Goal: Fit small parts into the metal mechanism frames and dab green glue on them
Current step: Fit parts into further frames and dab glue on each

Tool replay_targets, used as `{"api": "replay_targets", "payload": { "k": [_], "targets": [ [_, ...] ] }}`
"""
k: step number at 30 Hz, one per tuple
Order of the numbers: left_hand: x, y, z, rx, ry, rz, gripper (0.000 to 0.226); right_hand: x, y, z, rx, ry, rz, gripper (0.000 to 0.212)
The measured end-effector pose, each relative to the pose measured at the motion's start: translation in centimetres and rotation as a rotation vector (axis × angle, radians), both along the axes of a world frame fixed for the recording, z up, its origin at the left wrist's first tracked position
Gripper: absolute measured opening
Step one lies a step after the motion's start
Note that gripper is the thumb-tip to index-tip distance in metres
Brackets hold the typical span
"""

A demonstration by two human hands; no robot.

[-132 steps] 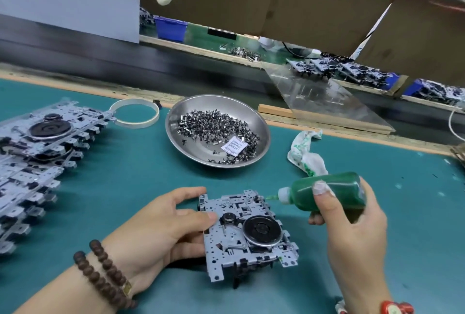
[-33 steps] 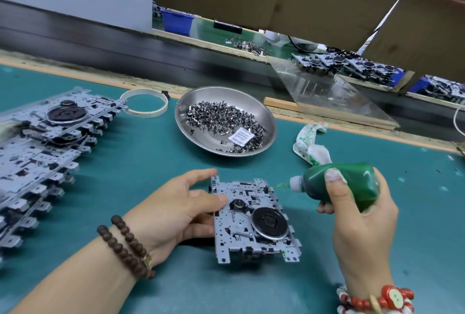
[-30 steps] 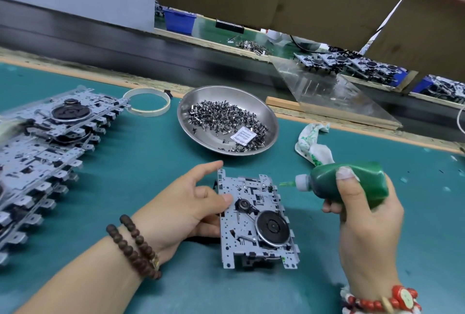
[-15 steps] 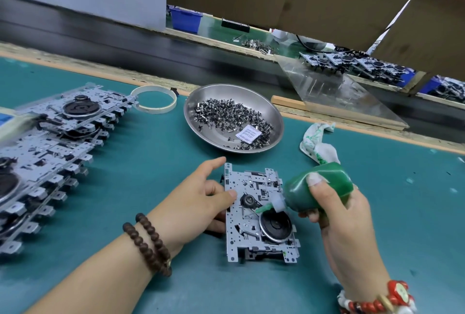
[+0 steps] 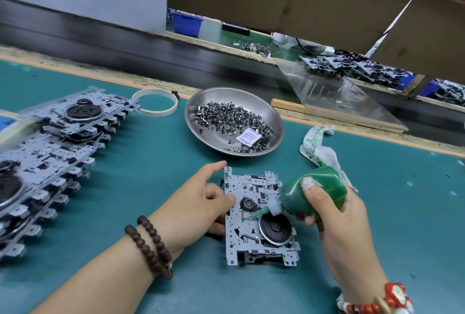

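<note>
- Lower centre: a metal mechanism frame (image 5: 259,220) lies flat on the teal mat (image 5: 402,225), long axis running toward the viewer.
- Left hand (image 5: 193,210) steadies the frame's left edge, thumb pressing, fingers relaxed.
- Right hand (image 5: 337,218) clasps a green glue bottle (image 5: 312,191), nozzle slanting down-left, tip touching the frame's middle; this hand is nearer the glue spot.
- Upper centre: a steel dish (image 5: 274,122) of small parts (image 5: 226,117).
- Left: stacked frames (image 5: 50,150).

My left hand (image 5: 198,203) hides the frame's (image 5: 254,218) left edge; the stack (image 5: 37,162) runs off the left border, blurred there.
</note>
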State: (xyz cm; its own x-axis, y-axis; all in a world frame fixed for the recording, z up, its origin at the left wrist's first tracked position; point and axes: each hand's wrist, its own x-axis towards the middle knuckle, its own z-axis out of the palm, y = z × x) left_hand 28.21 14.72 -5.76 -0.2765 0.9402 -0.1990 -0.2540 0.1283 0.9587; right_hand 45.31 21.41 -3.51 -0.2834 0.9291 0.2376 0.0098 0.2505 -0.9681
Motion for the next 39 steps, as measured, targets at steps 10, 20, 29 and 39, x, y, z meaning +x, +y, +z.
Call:
{"api": "replay_targets", "payload": {
  "k": [10, 20, 29, 39],
  "targets": [
    [0.0, -0.1, 0.0, 0.014, -0.006, -0.021, 0.061, 0.1, 0.1, -0.2, -0.039, 0.028, -0.015, 0.011],
    [0.0, -0.6, 0.1, 0.036, 0.040, 0.001, 0.058, 1.2, 0.6, 1.5, -0.410, 0.532, 0.002, 0.024],
    [-0.7, -1.1, 0.8, 0.096, -0.060, 0.066, 0.050, 1.8, 1.3, 1.7, -0.652, 0.572, 0.085, 0.039],
    [-1.9, 0.9, 5.9, 0.276, -0.136, 0.249, 0.055, 3.0, 2.1, -0.4, -0.215, -0.306, 0.071, 0.045]
  ]
}}
